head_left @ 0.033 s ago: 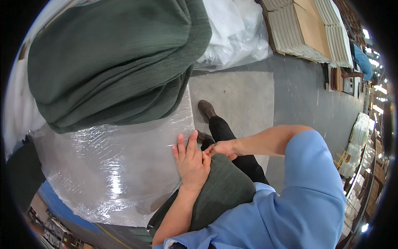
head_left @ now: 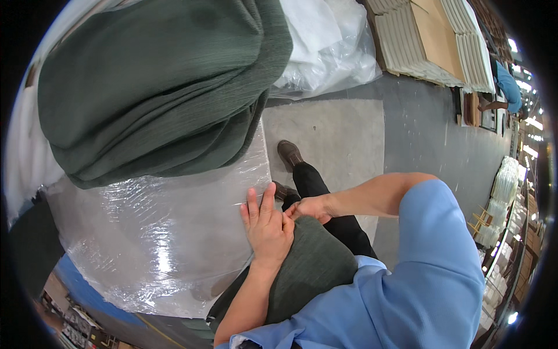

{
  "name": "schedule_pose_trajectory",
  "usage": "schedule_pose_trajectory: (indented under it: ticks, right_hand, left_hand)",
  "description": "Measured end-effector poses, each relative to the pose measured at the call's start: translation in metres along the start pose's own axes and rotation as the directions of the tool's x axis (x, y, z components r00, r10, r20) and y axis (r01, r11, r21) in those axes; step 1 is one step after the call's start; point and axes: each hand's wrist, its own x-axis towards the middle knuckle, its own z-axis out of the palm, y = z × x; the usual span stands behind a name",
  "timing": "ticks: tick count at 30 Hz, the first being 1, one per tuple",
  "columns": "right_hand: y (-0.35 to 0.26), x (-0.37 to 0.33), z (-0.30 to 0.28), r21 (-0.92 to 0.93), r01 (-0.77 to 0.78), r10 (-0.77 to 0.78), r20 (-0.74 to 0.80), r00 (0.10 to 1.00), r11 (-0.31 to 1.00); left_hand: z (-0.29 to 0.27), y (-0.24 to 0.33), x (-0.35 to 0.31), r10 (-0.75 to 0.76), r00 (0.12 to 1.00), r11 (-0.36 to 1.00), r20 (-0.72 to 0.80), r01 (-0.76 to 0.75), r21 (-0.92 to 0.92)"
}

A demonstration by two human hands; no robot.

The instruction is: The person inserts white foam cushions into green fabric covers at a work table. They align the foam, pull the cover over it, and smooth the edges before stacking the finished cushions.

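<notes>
A dark green fabric-covered piece, like a cushion cover [head_left: 314,262], lies against my body at the table's near right edge. My right hand [head_left: 311,208] is closed on its far end, with the fingertips partly hidden behind my left hand. My left hand [head_left: 268,232] lies beside it with fingers stretched out over the edge of the plastic-wrapped tabletop [head_left: 157,244]. Its thumb points toward my right hand, next to the green fabric. Ahead on the table, a large bundle of the same green fabric [head_left: 157,87] sits in loose folds.
Clear plastic bags with white filling [head_left: 325,52] stand beyond the bundle. White material [head_left: 29,139] hangs along the far left. Stacked padded panels and cardboard [head_left: 418,41] stand at the back right. A person in blue [head_left: 508,87] is at the far right. Grey floor [head_left: 418,134] lies between.
The green bundle sits very slightly farther left in view. Both hands keep their places.
</notes>
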Motion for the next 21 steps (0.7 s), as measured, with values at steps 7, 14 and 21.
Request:
schedule_pose_trajectory:
  ticks: [7,14,21]
  right_hand:
    - [0.002,0.019,-0.011,0.086,0.047,-0.069,0.277,0.958,0.995]
    - [0.005,0.029,-0.012,-0.021,0.173,-0.157,0.316,0.936,0.985]
    - [-0.013,-0.080,-0.033,-0.152,0.082,-0.076,0.041,0.996,0.985]
  left_hand:
    - [-0.012,-0.002,0.009,0.046,0.990,0.999,0.136,-0.045,-0.013]
    - [-0.015,-0.007,0.004,0.079,0.973,0.994,0.218,-0.093,0.055]
    - [-0.026,0.003,-0.013,-0.051,0.947,0.996,0.316,0.023,0.089]
